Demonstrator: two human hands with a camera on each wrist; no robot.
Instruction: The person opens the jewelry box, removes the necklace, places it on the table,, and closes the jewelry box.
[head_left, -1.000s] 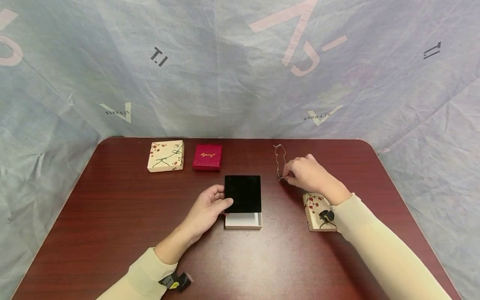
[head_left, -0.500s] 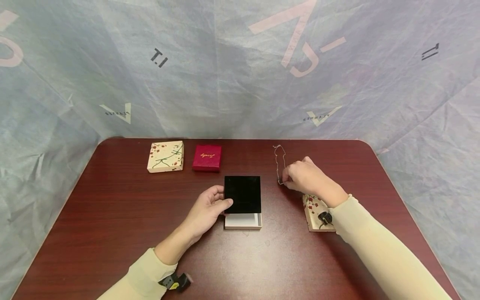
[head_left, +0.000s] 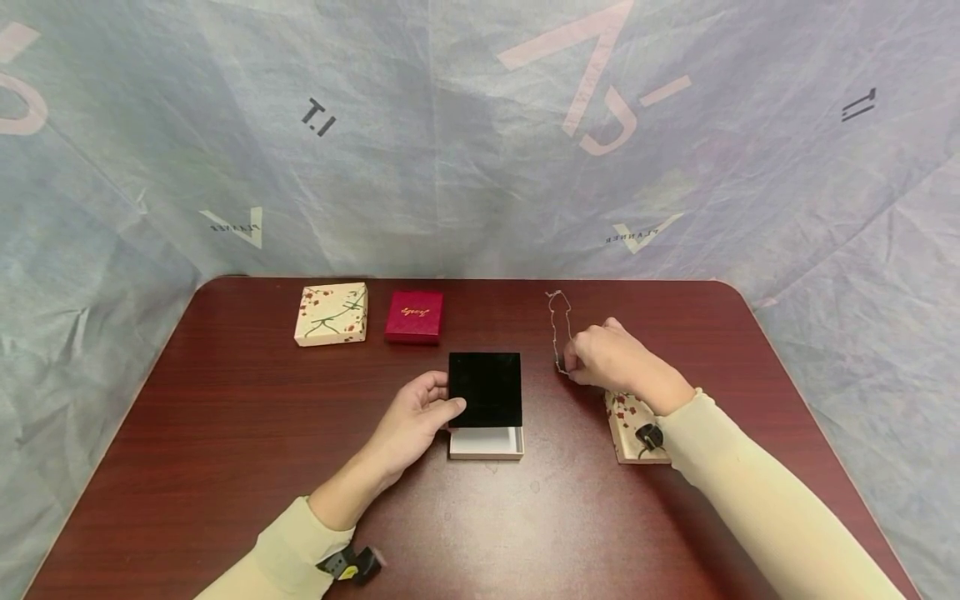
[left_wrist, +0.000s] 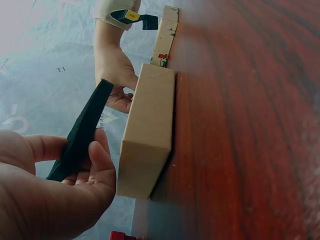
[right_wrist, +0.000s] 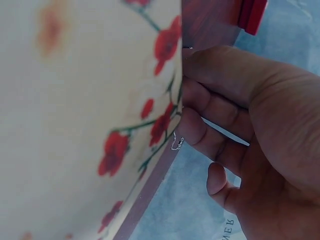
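In the head view, my left hand (head_left: pixel 412 421) pinches a thin black pad (head_left: pixel 485 389) between thumb and fingers. That pad, seen edge-on as a dark slab (left_wrist: pixel 82 132) in the left wrist view, is held above an open box (head_left: pixel 486 443) with a white inside. The pad hides most of the box's interior. To the right, a thin chain necklace (head_left: pixel 553 325) lies in a long loop on the table. My right hand (head_left: pixel 615 358) pinches its near end with curled fingertips; the floral lid in front partly hides them in the right wrist view.
A floral box lid (head_left: pixel 628 429) lies beneath my right wrist. At the back left are a cream floral box (head_left: pixel 332 314) and a dark red box (head_left: pixel 415 317) with gold lettering. A grey printed cloth (head_left: pixel 435 167) hangs behind the brown table (head_left: pixel 247 442).
My right hand has shifted slightly toward me, and the necklace's near end has come along, stretching the loop. My left hand and the black pad have stayed nearly still.
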